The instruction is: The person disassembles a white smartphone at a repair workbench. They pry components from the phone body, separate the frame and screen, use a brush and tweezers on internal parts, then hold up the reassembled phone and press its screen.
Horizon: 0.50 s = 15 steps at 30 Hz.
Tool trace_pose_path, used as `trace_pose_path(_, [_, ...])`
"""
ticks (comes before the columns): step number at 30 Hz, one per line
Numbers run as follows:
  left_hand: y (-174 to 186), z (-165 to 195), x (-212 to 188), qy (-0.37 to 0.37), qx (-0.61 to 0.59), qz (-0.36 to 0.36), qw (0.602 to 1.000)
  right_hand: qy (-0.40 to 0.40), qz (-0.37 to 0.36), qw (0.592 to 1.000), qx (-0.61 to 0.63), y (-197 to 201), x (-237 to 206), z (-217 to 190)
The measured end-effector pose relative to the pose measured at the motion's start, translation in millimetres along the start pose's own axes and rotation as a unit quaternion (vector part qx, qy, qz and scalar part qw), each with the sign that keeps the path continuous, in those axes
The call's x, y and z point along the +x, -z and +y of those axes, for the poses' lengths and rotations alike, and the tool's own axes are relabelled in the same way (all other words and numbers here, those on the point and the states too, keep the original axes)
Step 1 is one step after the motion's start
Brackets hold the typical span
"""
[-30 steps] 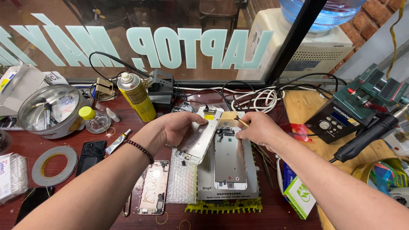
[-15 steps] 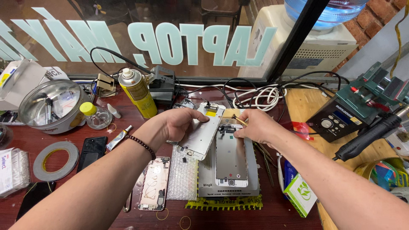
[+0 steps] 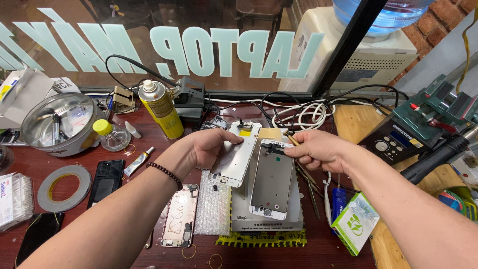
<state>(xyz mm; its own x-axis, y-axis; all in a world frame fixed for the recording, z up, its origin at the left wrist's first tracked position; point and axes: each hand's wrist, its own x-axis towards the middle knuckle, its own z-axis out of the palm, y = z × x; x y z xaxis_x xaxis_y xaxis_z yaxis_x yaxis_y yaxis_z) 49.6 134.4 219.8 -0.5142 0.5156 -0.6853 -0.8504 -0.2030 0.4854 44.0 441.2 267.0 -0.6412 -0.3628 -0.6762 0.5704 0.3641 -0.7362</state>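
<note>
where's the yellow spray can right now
In the head view the yellow spray can stands upright at the back left of the table, beyond the left hand, between the small yellow-capped bottle and a black device.

Yellow spray can, tape roll, metal bowl, possibly glue tube.

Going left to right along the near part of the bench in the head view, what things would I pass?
Roll of tape → black phone → open phone shell → bubble wrap → white screen panel → blue tool handle → green and white box.
</note>
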Motion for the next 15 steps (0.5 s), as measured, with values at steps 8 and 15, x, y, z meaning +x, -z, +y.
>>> trace_pose_path(8, [4, 11, 5, -0.044, 0.0, 0.022, 0.999, -0.003, -0.005, 0.997, 0.082, 15, 11, -3])
trace_pose_path(15, [3, 12, 2, -0.054, -0.017, 0.019, 0.998, -0.004, 0.035, 0.989, 0.14, 48, -3, -4])
